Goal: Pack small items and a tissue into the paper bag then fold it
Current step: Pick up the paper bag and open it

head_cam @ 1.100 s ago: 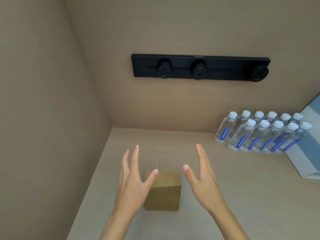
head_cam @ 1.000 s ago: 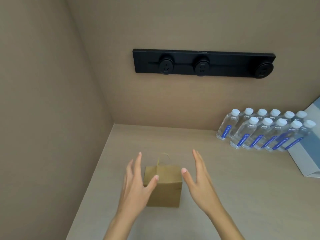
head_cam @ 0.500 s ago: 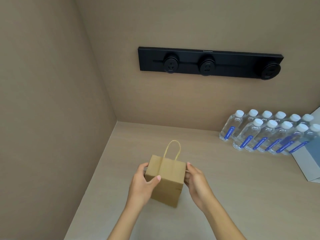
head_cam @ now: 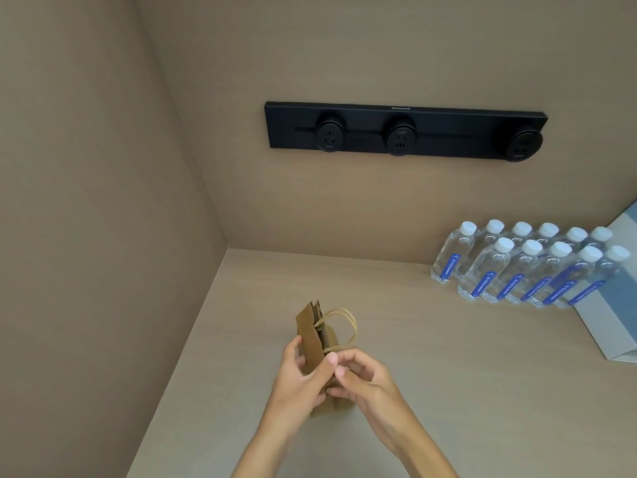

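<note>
A small brown paper bag (head_cam: 312,334) with a looped paper handle (head_cam: 341,327) is held just above the beige counter, turned so its narrow, flattened edge faces me. My left hand (head_cam: 298,381) grips its left face with the thumb across the front. From the right, my right hand (head_cam: 365,381) pinches the bag's lower side; its fingers hide the bag's bottom. No small items or tissue are in view.
The counter (head_cam: 431,391) sits in a corner with walls to the left and behind. Several water bottles (head_cam: 524,270) stand at the back right beside a blue-and-white box (head_cam: 617,312). A black socket rail (head_cam: 403,132) is mounted on the back wall.
Both hands closed in on the standing bag, took hold of it, then lifted and turned it edge-on while pressing it flatter.
</note>
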### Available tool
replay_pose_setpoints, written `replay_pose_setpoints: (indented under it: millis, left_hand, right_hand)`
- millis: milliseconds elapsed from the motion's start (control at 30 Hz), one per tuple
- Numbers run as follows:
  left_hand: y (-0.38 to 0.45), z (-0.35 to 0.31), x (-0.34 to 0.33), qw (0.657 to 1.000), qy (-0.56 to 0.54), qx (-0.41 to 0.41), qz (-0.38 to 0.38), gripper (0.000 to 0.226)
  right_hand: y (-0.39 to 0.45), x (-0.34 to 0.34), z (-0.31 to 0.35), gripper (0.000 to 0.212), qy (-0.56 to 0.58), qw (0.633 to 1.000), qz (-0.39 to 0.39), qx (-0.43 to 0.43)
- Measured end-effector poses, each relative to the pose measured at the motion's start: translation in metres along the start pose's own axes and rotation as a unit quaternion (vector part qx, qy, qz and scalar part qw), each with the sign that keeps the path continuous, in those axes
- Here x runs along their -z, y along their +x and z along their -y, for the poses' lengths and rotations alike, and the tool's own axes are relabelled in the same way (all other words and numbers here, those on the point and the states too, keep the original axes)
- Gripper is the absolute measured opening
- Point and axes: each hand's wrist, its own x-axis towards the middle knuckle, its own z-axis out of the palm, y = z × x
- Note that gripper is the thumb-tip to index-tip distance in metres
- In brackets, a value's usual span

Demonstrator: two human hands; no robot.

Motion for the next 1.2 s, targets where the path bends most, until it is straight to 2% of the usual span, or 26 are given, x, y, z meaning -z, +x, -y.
replay_pose_setpoints:
  millis: [133,267,333,433,533,633,700,733,800,900,967,1100,1200]
  left_hand:
    - [-0.004,-0.004,0.008,0.999,-0.01,0.017,0.048,0.093]
    - [-0.005,-0.004,0.016,0.998,-0.031,0.027,0.046,0.045]
    - [-0.004,-0.005,0.02,0.999,-0.022,0.037,0.033,0.03]
    - [-0.003,-0.01,0.024,0.999,0.024,0.037,0.017,0.033]
    - [-0.001,-0.017,0.028,0.996,0.086,0.013,-0.019,0.029]
    - [0.005,-0.024,0.031,0.984,0.165,-0.02,-0.06,0.018]
    - [0.01,-0.028,0.034,0.967,0.232,-0.05,-0.097,0.019]
    - [0.011,-0.031,0.035,0.957,0.258,-0.064,-0.113,0.022]
    - [0.011,-0.036,0.036,0.951,0.266,-0.076,-0.141,0.024]
    - [0.013,-0.038,0.031,0.954,0.225,-0.087,-0.176,0.012]
    - [0.013,-0.034,0.024,0.959,0.186,-0.118,-0.179,0.017]
    - [0.014,-0.02,0.014,0.964,0.096,-0.159,-0.19,0.042]
    - [0.009,-0.016,0.011,0.957,0.08,-0.173,-0.219,0.042]
  right_hand:
    - [0.0,0.0,-0.001,0.029,0.007,1.0,0.009,-0.007]
    - [0.001,-0.002,-0.001,0.047,0.057,0.998,-0.007,-0.022]
    - [0.001,-0.004,0.002,0.058,0.041,0.999,-0.024,-0.022]
    - [0.003,-0.01,0.005,0.075,-0.062,0.995,-0.083,-0.009]
    - [0.001,-0.01,0.008,0.084,-0.205,0.969,-0.124,0.052]
    - [-0.003,-0.002,0.017,0.083,-0.332,0.936,-0.032,0.116]
    - [-0.002,0.006,0.022,0.083,-0.403,0.906,0.017,0.13]
    - [-0.001,0.011,0.025,0.081,-0.435,0.89,0.022,0.137]
    - [0.003,0.018,0.034,0.059,-0.48,0.865,0.022,0.148]
    - [0.006,0.017,0.051,0.029,-0.494,0.858,0.024,0.139]
    - [0.007,0.008,0.058,0.017,-0.527,0.841,0.008,0.122]
    - [0.008,-0.012,0.058,0.021,-0.614,0.778,-0.025,0.131]
    - [0.008,-0.018,0.055,0.017,-0.627,0.767,-0.027,0.131]
